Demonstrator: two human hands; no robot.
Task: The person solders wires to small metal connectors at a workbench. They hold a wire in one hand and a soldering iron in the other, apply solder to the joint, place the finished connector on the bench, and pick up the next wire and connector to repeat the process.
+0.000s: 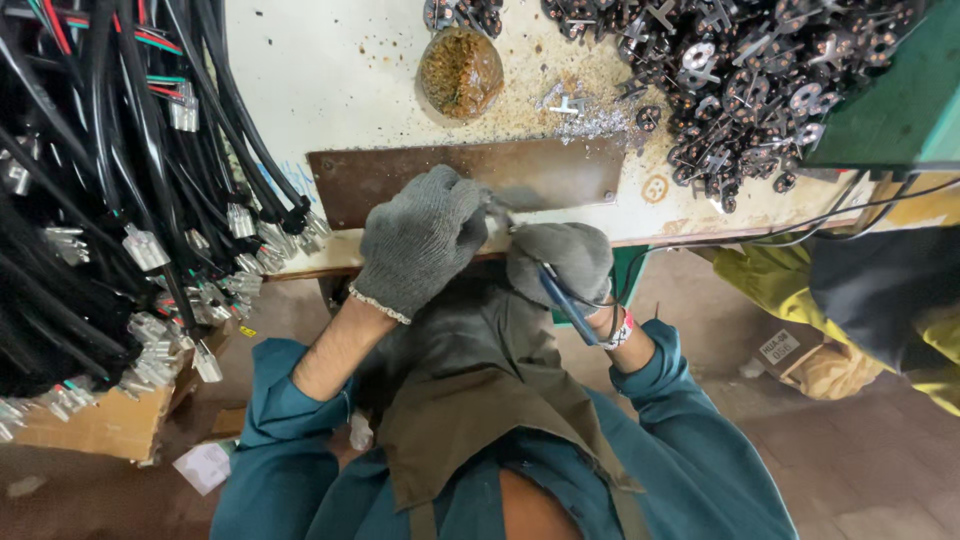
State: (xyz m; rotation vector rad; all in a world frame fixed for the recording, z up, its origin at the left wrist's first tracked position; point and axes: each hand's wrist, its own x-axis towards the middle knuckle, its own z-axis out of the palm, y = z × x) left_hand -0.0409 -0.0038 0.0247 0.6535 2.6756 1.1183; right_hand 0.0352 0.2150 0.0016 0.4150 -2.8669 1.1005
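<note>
While your gloved left hand [420, 240] curls shut over a small metal part [497, 213] at the edge of the brown plate [470, 175], your right hand [560, 258] clamps a blue-handled tool [565, 303] whose tip meets that part (the join itself is too small to read). Brace both wrists on the bench [330, 70], keep the hands close together, and stay clear of the cable bundle [120, 190] and the heap of metal fittings [760, 70].
</note>
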